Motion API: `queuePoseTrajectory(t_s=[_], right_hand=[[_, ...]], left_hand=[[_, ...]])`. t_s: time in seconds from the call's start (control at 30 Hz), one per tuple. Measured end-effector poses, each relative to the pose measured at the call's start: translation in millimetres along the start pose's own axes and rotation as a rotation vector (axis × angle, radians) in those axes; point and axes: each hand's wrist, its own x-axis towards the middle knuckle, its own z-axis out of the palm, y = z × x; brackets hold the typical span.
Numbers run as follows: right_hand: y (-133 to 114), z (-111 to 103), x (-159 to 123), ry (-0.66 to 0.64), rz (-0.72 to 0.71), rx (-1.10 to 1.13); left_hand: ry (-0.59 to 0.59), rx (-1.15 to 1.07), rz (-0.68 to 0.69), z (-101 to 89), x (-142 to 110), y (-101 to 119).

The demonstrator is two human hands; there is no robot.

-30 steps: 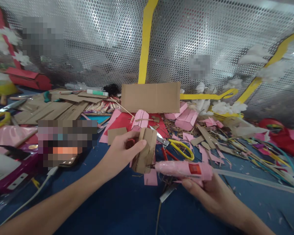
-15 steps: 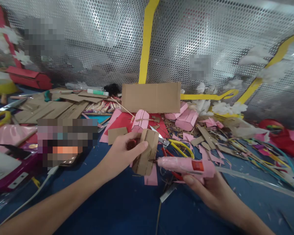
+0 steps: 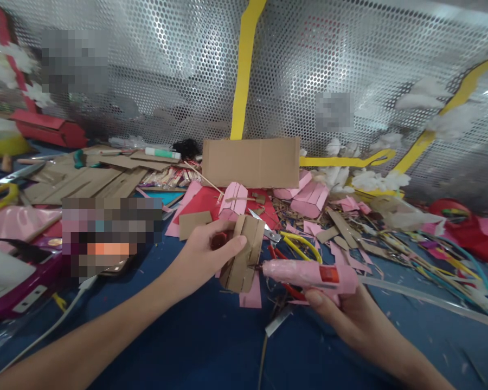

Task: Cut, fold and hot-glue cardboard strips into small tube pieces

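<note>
My left hand (image 3: pixel 201 254) grips a small folded cardboard piece (image 3: pixel 244 254) with cut slits, held upright above the blue table; a dark red bit shows between the fingers. My right hand (image 3: pixel 350 319) holds a pink glue gun (image 3: pixel 309 273) with a red label. Its nozzle points left and touches the right edge of the cardboard piece. A clear glue stick (image 3: pixel 427 300) trails from the back of the gun to the right.
Yellow-handled scissors (image 3: pixel 295 244) lie just behind the gun. Pink paper shapes (image 3: pixel 309 197), red paper, cardboard strips (image 3: pixel 85 184) and scraps litter the blue table (image 3: pixel 187 341). A cardboard sheet (image 3: pixel 250 162) leans on the perforated metal wall. A purple device (image 3: pixel 20 287) sits left.
The glue gun has moved up and slightly right along the cardboard piece's right edge. My left hand stays almost still on the piece.
</note>
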Motion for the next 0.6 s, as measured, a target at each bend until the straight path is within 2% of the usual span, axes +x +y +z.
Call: queuePoseTrajectory(t_s=[0.17,0.37,0.6], right_hand=[[-1.2,-2.2,-0.6,-0.114,-0.052,-0.010],[4.0,1.7,-3.1,0.022,0.036,0.052],[-2.7,-1.1,0.0,-0.078,0.002,0.021]], left_hand=[[-0.005,0.011,0.001,-0.8,0.7,-0.3],[-0.005,-0.007,-0.011,-0.5,0.1,2.4],[-0.008,0.029,0.031,-0.2,0.4,1.1]])
